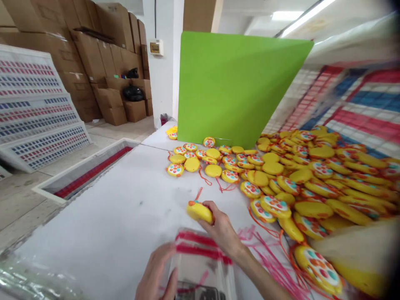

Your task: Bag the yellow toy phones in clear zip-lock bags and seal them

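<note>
The right hand [220,229] grips a yellow toy [200,211] (an orange cord loops from its top) above the white table [103,208]. The left hand [158,271], blurred, is partly open beside a clear container [203,258] with red bands. Pink strands [275,266] lie to the right, near piled yellow toys [315,200]; a green board [234,87] stands behind.

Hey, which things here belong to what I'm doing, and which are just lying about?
Probably in the job:
Yellow rounded plastic toy in your right hand
Matching yellow toys, heaped on the right
Clear container with red bands, by your left hand
Thin pink strings, perhaps

Apparently just around:
Flat green board
Brown cardboard boxes
Shiny black bag
</note>
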